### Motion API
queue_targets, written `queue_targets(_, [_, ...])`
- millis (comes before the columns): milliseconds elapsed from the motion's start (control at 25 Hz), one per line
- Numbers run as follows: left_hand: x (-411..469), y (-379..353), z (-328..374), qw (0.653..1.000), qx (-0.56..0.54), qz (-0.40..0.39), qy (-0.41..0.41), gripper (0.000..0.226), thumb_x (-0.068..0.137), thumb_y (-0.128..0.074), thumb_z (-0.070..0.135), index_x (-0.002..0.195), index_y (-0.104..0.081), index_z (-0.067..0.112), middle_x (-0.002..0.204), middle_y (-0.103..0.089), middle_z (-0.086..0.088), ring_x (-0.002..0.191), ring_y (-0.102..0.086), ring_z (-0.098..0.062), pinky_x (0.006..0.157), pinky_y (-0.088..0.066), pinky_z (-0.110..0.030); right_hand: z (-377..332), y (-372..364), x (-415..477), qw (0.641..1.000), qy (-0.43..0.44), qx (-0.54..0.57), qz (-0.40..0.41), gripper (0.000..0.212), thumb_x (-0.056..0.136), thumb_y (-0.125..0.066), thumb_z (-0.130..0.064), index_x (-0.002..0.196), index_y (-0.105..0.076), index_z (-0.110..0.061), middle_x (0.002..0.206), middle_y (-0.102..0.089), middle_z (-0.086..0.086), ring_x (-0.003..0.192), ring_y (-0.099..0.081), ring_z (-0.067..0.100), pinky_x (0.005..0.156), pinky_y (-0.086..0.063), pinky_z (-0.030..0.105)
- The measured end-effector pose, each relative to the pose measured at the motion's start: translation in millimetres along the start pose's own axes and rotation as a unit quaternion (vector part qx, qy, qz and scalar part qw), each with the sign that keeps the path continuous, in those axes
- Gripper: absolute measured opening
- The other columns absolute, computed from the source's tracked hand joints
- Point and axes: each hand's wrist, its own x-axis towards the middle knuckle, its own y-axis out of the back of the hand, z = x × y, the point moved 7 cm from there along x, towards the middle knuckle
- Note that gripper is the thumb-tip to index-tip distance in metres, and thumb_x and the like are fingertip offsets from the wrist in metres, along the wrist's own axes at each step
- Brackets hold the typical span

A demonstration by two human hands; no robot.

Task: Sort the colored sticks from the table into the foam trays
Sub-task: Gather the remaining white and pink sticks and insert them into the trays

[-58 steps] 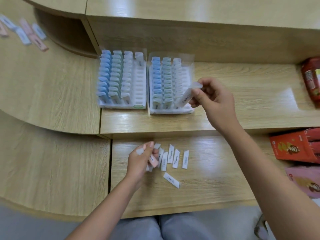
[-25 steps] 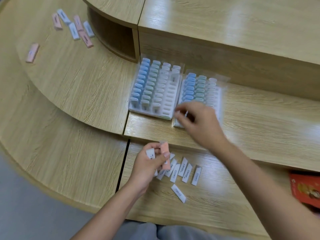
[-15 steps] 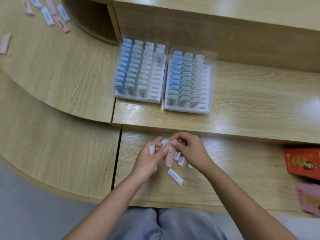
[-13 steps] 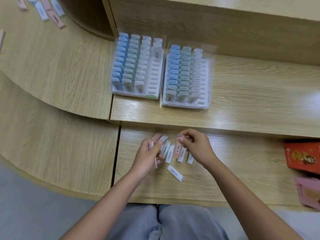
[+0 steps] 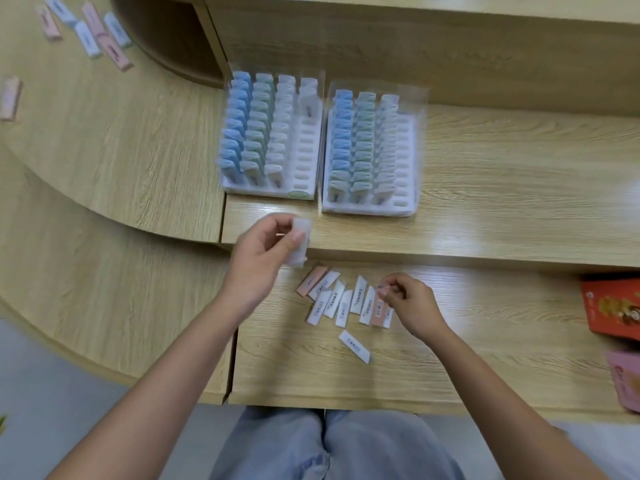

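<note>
Your left hand (image 5: 266,258) is raised just below the trays, left of centre, thumb and fingers curled around a white stick (image 5: 300,244). The stick is blurred, but its long axis runs nearly up and down the frame, top end leaning slightly right.

Your right hand (image 5: 408,303) sits lower, right of centre, fingers curled with the tips pressed together over the right edge of the pile of sticks (image 5: 341,301). I cannot tell whether they pinch anything.

The pile lies on the lower table (image 5: 485,341). Most sticks are white and point roughly up the frame, fanned out, with a pink stick (image 5: 311,280) at its upper left and another under your right fingertips. One lone stick (image 5: 354,345) lies below the pile, slanting from upper left to lower right.

On the shelf above stand the left tray (image 5: 256,194) and the right tray (image 5: 367,210), side by side. Each holds columns of blue, green and white sticks standing on end.

More loose sticks (image 5: 90,32) — pink and pale blue — lie at the upper left of the frame.
</note>
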Motion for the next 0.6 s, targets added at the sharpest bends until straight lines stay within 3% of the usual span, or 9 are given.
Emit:
queue_targets(280, [34,10,62,0.999,0.005,0.015,-0.037,0.008,0.1,-0.041,0.027,0.101,-0.046,0.034,0.088,-0.063,0.001,0.075,-0.07,-0.022,0.06,-0.058,-0.034,55,32,5,0.995,-0.062,-0.045,0.062,0.007,0.086,-0.064,-0.009,0.09,-0.06,-0.013,0.074,-0.056,0.004,0.071,-0.052,0.019,0.056,-0.038,0.016])
queue_targets(360, [36,4,56,1.0,0.019,-0.002,0.003,0.01,0.1,-0.04,0.028,0.109,-0.045,0.028,0.089,-0.059,-0.005,0.066,-0.068,-0.018,0.054,-0.056,-0.031,67,36,7,0.993,-0.079,-0.057,0.065,0.006,0.086,-0.062,-0.008,0.088,-0.06,-0.013,0.077,-0.059,0.006,0.073,-0.052,0.018,0.055,-0.036,0.014])
queue_targets(480, [23,-10,26,0.994,0.01,-0.057,0.092,0.028,0.097,-0.05,0.016,0.124,-0.045,0.017,0.097,-0.058,-0.01,0.068,-0.067,-0.016,0.06,-0.056,-0.028,77,33,10,0.992,-0.088,-0.067,0.064,0.007,0.086,-0.061,-0.008,0.089,-0.06,-0.014,0.083,-0.061,0.008,0.073,-0.051,0.015,0.053,-0.034,0.007])
queue_targets(600, [2,-18,-6,0.986,0.032,-0.083,0.141,0.054,0.087,-0.062,0.005,0.13,-0.037,0.025,0.099,-0.067,-0.009,0.073,-0.068,-0.019,0.068,-0.056,-0.031,80,31,13,0.991,-0.085,-0.067,0.078,0.011,0.086,-0.064,-0.008,0.097,-0.063,-0.007,0.08,-0.059,0.006,0.073,-0.051,0.016,0.056,-0.035,0.01])
